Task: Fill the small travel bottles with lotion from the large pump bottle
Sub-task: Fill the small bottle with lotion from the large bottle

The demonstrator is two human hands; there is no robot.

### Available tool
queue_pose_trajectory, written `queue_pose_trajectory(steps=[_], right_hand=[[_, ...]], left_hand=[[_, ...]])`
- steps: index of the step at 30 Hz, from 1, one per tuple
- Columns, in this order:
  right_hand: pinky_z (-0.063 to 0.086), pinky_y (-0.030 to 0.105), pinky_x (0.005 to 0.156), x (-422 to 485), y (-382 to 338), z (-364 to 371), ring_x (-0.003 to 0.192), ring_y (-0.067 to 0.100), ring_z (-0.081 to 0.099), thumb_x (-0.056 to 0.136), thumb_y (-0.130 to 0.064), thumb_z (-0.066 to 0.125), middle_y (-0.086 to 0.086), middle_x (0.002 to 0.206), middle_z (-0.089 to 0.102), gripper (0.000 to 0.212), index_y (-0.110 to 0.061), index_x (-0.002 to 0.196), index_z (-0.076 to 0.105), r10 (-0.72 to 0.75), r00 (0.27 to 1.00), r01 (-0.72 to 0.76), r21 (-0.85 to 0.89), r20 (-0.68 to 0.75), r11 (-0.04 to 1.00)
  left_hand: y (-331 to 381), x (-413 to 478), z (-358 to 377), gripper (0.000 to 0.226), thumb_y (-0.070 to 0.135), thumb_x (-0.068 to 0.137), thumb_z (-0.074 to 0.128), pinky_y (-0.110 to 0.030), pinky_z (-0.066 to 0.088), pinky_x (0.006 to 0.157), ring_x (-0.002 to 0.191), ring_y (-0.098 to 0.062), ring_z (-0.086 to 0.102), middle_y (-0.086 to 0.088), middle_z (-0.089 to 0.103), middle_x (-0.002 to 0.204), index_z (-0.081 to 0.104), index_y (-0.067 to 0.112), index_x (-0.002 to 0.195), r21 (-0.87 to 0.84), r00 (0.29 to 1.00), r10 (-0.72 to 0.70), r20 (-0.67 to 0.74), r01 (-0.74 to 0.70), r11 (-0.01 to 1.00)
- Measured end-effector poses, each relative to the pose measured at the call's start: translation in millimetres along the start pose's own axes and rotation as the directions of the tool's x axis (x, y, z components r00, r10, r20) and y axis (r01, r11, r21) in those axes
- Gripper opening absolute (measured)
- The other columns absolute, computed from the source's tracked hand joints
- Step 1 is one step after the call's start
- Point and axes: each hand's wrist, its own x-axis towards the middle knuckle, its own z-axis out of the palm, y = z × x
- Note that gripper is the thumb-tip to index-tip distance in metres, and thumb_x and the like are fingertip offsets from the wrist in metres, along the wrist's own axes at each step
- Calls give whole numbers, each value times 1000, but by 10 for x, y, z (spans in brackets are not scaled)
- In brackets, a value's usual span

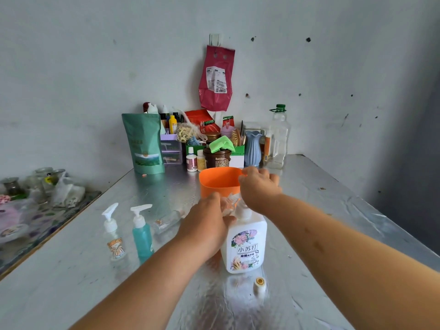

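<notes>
The large pump bottle, white with a flowered label, stood upright on the foil-covered worktop near the middle of its front half. The right hand lay over the pump head, fingers curled down on it, a grip closed on the top of the pump. The left hand was wrapped around a small clear travel bottle held tilted just under the spout, against the neck of the big bottle; that grip was clamped on the little bottle, most of which the fingers hid.

Just behind the hands stood an orange tub, touching or nearly touching them; which, I could not tell. Toward the front edge, just before the pump bottle, a small white cap stood alone.

Toward the left edge, two more small bottles stood upright side by side, slightly apart: a clear one with a cartoon sticker and a teal one, both with white pump tops. Between the teal one and the left hand a clear bottle lay on its side.

Along the back edge, against the wall, sat a crowd of things: a green pouch, a brown jar with a green cloth on it, a blue vase and an empty clear jug with a green cap. A red bag hung on the wall above.
</notes>
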Motion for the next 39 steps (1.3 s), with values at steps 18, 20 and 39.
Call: queue_pose_trajectory(steps=[18, 20, 39], right_hand=[[21, 49, 115, -169, -95, -245, 138, 38, 28, 106, -23, 23, 18, 152, 28, 40, -20, 146, 27, -67, 981, 102, -191, 181, 976], [22, 49, 114, -122, -67, -195, 137, 38, 30, 106, -22, 24, 17, 150, 30, 39, -21, 144, 29, -73, 981, 112, -219, 178, 969], [25, 49, 113, -191, -155, -322, 136, 38, 31, 106, -20, 24, 19, 148, 33, 39, -13, 145, 29, -99, 976, 159, -318, 196, 935]], left_hand=[[49, -7, -84, 30, 37, 91, 63, -38, 49, 90, 108, -16, 57, 7, 57, 121, 51, 27, 117, 9, 1000, 15, -12, -15, 1000], [39, 5, -65, 28, 37, 91, 63, -36, 47, 92, 109, -15, 56, 9, 57, 120, 51, 27, 115, 12, 1000, 18, -12, -18, 1000], [63, 0, -128, 30, 36, 91, 63, -37, 47, 92, 109, -16, 55, 7, 57, 122, 52, 27, 118, -10, 1000, 18, -6, -18, 1000]])
